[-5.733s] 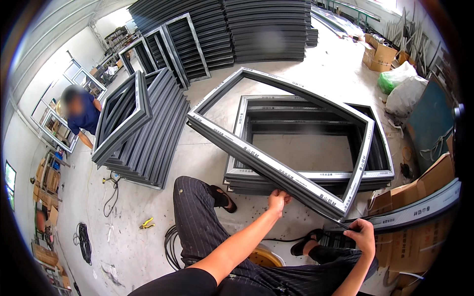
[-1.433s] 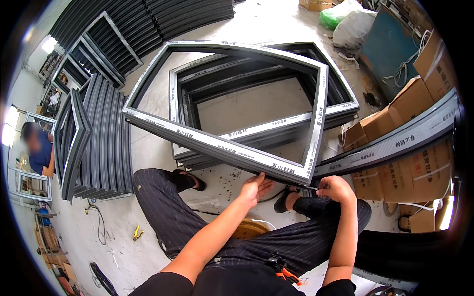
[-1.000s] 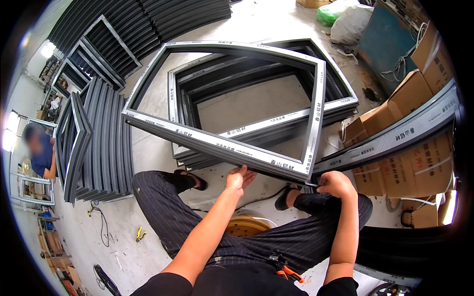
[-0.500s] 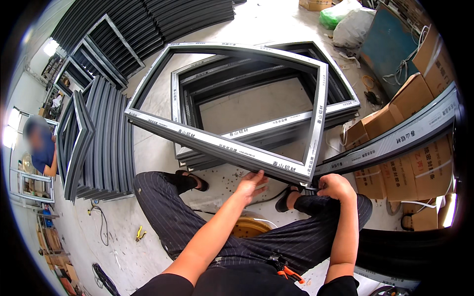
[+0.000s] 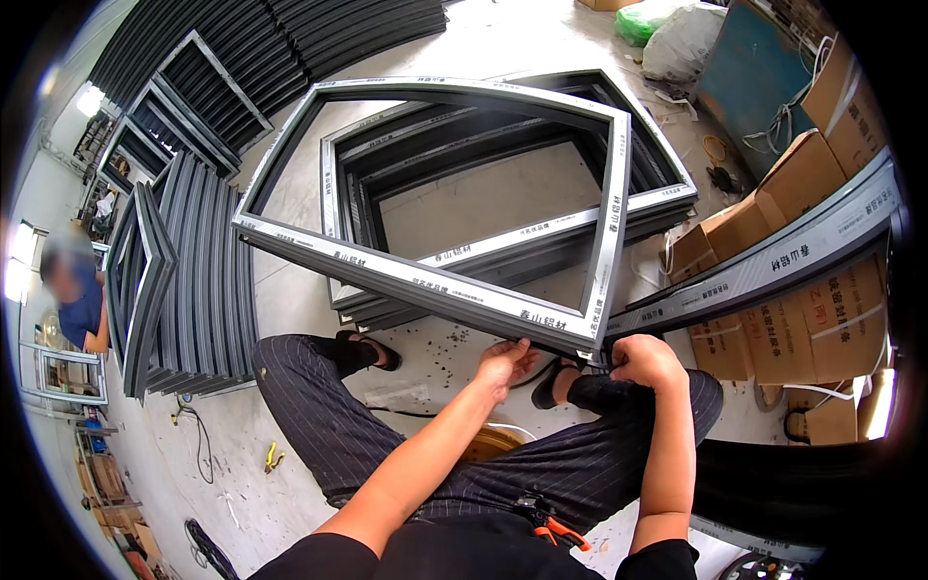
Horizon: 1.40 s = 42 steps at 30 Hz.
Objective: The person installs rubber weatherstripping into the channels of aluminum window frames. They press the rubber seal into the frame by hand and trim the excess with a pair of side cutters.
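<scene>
A dark grey window frame (image 5: 387, 264) with white printed protective film lies tilted across a stack of similar frames (image 5: 667, 201) in front of me. Just under its near edge is my left hand (image 5: 507, 367), palm up, fingers loosely bent and apart, thumb at the edge. My right hand (image 5: 648, 363) is closed beside the frame's near right corner. Its fingertips pinch at a small dark piece by that corner, too hidden to name. Orange-handled cutters (image 5: 551, 525) rest at my lap.
Stacked grey frames (image 5: 208, 280) stand at the left, with a person (image 5: 79, 300) beyond. Cardboard boxes (image 5: 773, 333) and a long filmed profile (image 5: 754, 271) are at the right. Yellow pliers (image 5: 274, 457) lie on the floor. A brownish round container (image 5: 491, 444) sits between my legs.
My left hand has shifted slightly right along the frame's near edge, and its fingers have curled more. My right hand stays closed by the corner. The whole view has shifted slightly.
</scene>
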### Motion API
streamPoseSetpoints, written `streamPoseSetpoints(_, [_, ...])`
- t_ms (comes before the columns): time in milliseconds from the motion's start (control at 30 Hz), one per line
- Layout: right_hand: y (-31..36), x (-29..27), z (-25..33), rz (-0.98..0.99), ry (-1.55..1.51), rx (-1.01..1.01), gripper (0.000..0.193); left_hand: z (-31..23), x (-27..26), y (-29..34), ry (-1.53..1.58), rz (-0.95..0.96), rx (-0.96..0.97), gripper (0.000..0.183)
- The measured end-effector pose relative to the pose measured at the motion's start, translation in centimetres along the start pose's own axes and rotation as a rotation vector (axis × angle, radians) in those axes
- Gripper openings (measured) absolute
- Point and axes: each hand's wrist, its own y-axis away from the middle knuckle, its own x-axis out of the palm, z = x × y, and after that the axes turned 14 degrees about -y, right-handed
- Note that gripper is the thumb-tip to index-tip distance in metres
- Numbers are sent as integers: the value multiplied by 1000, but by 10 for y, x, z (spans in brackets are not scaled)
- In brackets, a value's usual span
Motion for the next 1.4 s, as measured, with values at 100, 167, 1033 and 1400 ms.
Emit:
streamPoseSetpoints(100, [-2, 0, 5, 6, 12, 2, 26, 18, 10, -15, 50, 81, 23, 28])
streamPoseSetpoints(167, [-3, -3, 6, 19, 12, 8, 26, 28, 11, -26, 2, 105, 49, 30])
streamPoseSetpoints(1033, [-60, 31, 115, -425, 263, -508, 46, -150, -84, -33, -720, -1463, 620, 67])
streamPoseSetpoints(1400, [-62, 124, 206, -546, 174, -320, 46, -206, -156, -44, -982, -1300, 752, 78])
